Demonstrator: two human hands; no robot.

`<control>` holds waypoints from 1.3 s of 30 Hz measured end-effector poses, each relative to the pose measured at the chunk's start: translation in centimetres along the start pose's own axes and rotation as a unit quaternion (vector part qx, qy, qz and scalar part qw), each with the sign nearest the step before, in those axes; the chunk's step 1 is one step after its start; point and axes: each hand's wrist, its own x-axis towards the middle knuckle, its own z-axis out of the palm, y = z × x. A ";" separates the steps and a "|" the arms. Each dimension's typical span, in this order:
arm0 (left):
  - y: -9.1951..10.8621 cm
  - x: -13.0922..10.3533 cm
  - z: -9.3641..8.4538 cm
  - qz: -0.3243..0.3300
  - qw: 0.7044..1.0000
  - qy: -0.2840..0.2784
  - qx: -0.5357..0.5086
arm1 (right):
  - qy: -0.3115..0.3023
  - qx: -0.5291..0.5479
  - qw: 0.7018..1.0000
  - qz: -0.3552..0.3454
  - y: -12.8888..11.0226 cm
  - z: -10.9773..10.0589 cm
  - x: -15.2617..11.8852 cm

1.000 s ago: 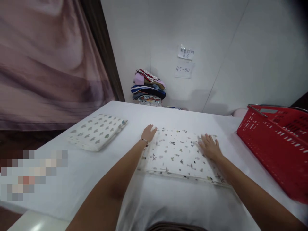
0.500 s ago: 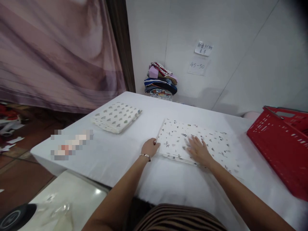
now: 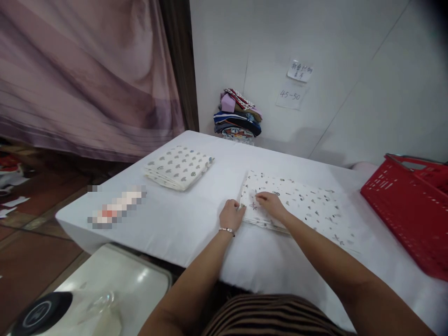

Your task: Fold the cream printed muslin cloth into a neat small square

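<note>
A folded white cloth with small grey and dark prints (image 3: 308,205) lies flat on the white-covered table (image 3: 168,228). At its left edge, my left hand (image 3: 233,214) has its thumb and fingers closed on the cloth's border. My right hand (image 3: 271,204) is over the left part of the same cloth, fingers drawn together at the tips; whether they pinch any fabric is too small to tell. Another folded cloth, with grey heart-like prints (image 3: 180,167), rests further left, touched by neither hand.
A red plastic basket (image 3: 409,210) stands at the table's right end. Folded textiles (image 3: 238,116) are stacked behind the table by the wall. A pixelated patch (image 3: 117,207) covers something at the left. A pale surface with a black round object (image 3: 42,312) is at lower left.
My right hand has moved left across the cloth, and its spread fingers have come together. My left hand stays at the cloth's left edge. The view has shifted slightly.
</note>
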 end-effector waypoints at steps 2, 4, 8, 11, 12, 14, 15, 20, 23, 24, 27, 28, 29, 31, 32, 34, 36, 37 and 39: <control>-0.2 0.0 0.1 0.009 1.000 0.001 0.000 | -0.027 0.017 0.999 0.034 -1.6 0.9 2.0; -0.4 0.1 0.2 0.018 1.000 -0.002 -0.002 | -0.052 0.012 0.996 0.065 -2.7 1.7 3.4; -0.7 0.2 0.3 0.036 0.999 -0.011 0.000 | -0.099 0.002 0.988 0.117 -3.7 2.8 4.7; -0.8 0.2 0.3 0.042 0.999 -0.018 0.009 | -0.119 0.001 0.984 0.136 -3.9 3.2 5.0; -0.7 0.2 0.3 0.044 0.999 -0.019 0.012 | -0.120 0.001 0.982 0.142 -3.9 3.3 5.1; -0.7 0.3 0.3 0.046 0.999 -0.021 0.014 | -0.118 0.017 0.980 0.159 -3.9 3.4 5.1; -0.7 0.3 0.2 0.047 0.999 -0.021 0.014 | -0.116 0.030 0.979 0.167 -4.0 3.5 5.1; -0.7 0.3 0.2 0.046 0.999 -0.023 0.011 | -0.104 0.080 0.976 0.176 -4.1 3.4 4.9; -0.6 0.2 0.1 0.046 0.999 -0.022 0.009 | -0.094 0.105 0.976 0.168 -4.4 3.3 4.9; -0.6 0.2 0.1 0.046 0.999 -0.023 0.009 | -0.093 0.112 0.975 0.166 -4.4 3.4 4.9; -0.5 0.2 0.0 0.043 0.999 -0.030 0.013 | -0.096 0.124 0.974 0.161 -4.4 3.6 5.0; -0.5 0.2 0.0 0.043 0.998 -0.033 0.014 | -0.099 0.126 0.974 0.161 -4.3 3.7 5.1; -0.5 0.2 0.0 0.044 0.998 -0.033 0.014 | -0.102 0.127 0.973 0.161 -4.1 3.8 5.1; -0.5 0.2 0.0 0.049 0.998 -0.030 0.017 | -0.115 0.133 0.972 0.158 -3.6 4.0 5.1; -0.6 0.3 0.0 0.052 0.998 -0.028 0.020 | -0.123 0.140 0.970 0.153 -3.4 4.1 5.1; -0.6 0.3 0.1 0.054 0.998 -0.025 0.027 | -0.134 0.140 0.971 0.138 -2.9 4.2 5.3; -0.7 0.3 0.1 0.055 0.998 -0.026 0.031 | -0.124 0.106 0.980 0.117 -2.5 4.1 5.8; -0.7 0.3 0.2 0.055 0.998 -0.025 0.031 | -0.111 0.081 0.984 0.109 -2.4 4.0 6.1; -0.7 0.4 0.2 0.054 0.998 -0.025 0.033 | -0.083 0.033 0.991 0.101 -2.2 3.7 7.1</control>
